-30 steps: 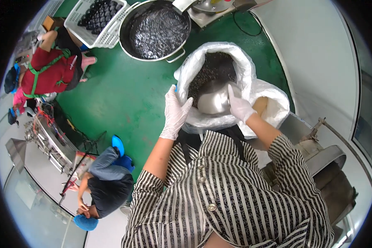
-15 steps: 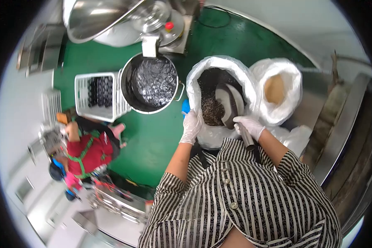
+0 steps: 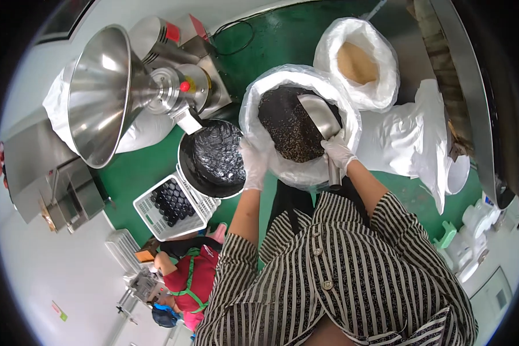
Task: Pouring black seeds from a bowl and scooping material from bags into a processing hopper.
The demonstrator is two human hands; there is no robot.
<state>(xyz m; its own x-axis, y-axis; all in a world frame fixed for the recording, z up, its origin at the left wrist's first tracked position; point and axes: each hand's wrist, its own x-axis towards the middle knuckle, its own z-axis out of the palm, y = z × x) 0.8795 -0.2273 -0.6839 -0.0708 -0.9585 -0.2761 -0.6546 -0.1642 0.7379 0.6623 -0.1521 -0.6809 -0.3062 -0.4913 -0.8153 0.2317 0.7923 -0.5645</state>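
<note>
A bulky bag or tub lined with clear-white plastic (image 3: 256, 81) stands in front of me, holding black grains (image 3: 279, 115) with a paler brown patch. My gloved right hand (image 3: 339, 152) grips the handle of a steel scoop (image 3: 322, 117). The scoop's broad bowl lies over the grains at the right inside the bag, and its handle points back toward me. At the left rim, my gloved left hand (image 3: 252, 163) has its fingers closed on the plastic liner; the fingertips are partly hidden. Close to that hand stands a large pot (image 3: 181, 155) of glossy black paste.
A steel grinder with a wide funnel (image 3: 101, 95) stands far left, its spout (image 3: 188, 120) over the pot. Black pieces fill a white crate (image 3: 150, 216). Another lined bag (image 3: 386, 86) holds tan powder. At lower left a co-worker in red (image 3: 184, 282) works.
My view has swung left, bringing more of the grinder in. The scoop has turned in the bag, showing more bare steel. My left hand still rests at the bag's left rim.
</note>
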